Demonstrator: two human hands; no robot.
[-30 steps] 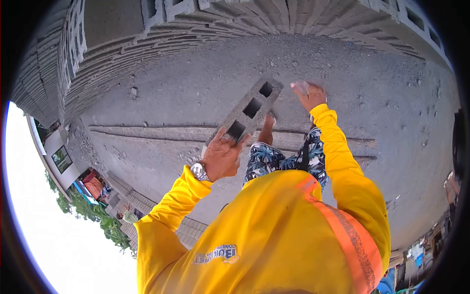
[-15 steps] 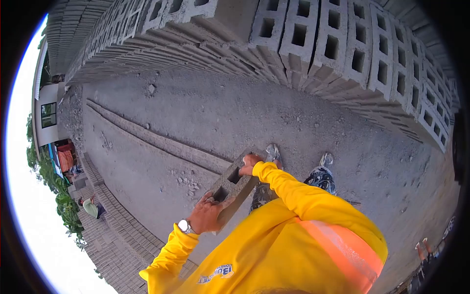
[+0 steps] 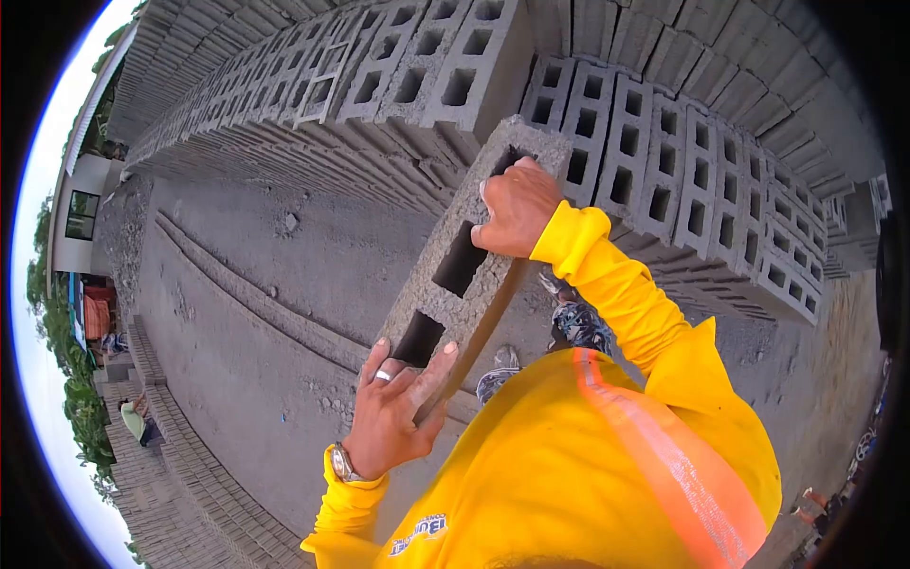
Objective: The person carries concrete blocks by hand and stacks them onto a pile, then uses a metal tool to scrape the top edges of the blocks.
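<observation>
A grey hollow concrete block [image 3: 444,308] is held up in front of me, tilted, its row of rectangular holes facing up. My left hand [image 3: 398,408] grips its lower end, thumb and fingers around the edge; a ring and a wristwatch [image 3: 343,462] are on that side. My right hand [image 3: 517,209] clasps the upper end, with fingers hooked into the end hole. Behind the upper end, the block overlaps a stack of similar blocks [image 3: 654,161] in this view.
Long stacked rows of blocks [image 3: 379,71] run along the far side. A strip of planks [image 3: 256,303] lies on the dusty ground [image 3: 246,379]. At left, a person [image 3: 137,422] is by more stacked blocks [image 3: 180,474]; other people [image 3: 817,512] are at the right edge.
Both hands have raised the concrete block from low near my feet, up and toward the stacks. My feet and view have shifted closer to the stacks.
</observation>
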